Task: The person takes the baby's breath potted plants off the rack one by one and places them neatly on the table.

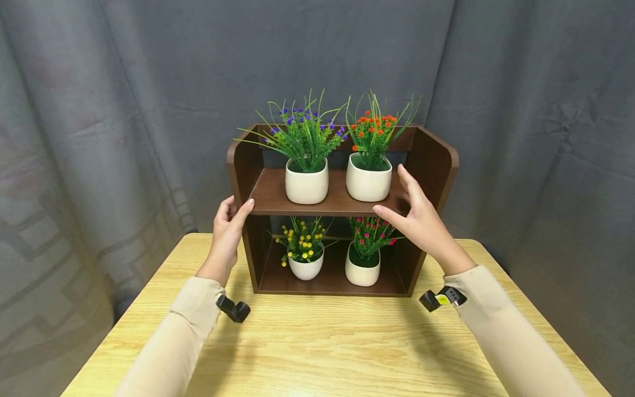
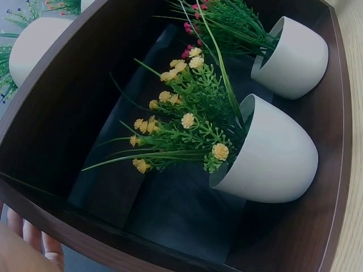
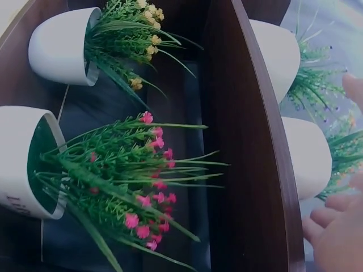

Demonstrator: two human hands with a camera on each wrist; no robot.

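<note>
Left hand grips the side of the brown shelf at nine o'clock, thumb by the front edge; right hand spreads thumb and fingers wide at three, contact unclear. The shelf stands mid-view. Round its centre, in white pots: purple-flowered plant at eleven, orange-flowered plant at one, then below, pink-flowered plant at five, yellow-flowered plant at seven.

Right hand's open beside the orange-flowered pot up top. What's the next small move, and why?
I'd probably ease the right hand in and lightly grip the orange-flowered pot: that hand is spread open at the pot's right, holding nothing, while the left hand grips the shelf by its left side, which may help steady it.
</note>
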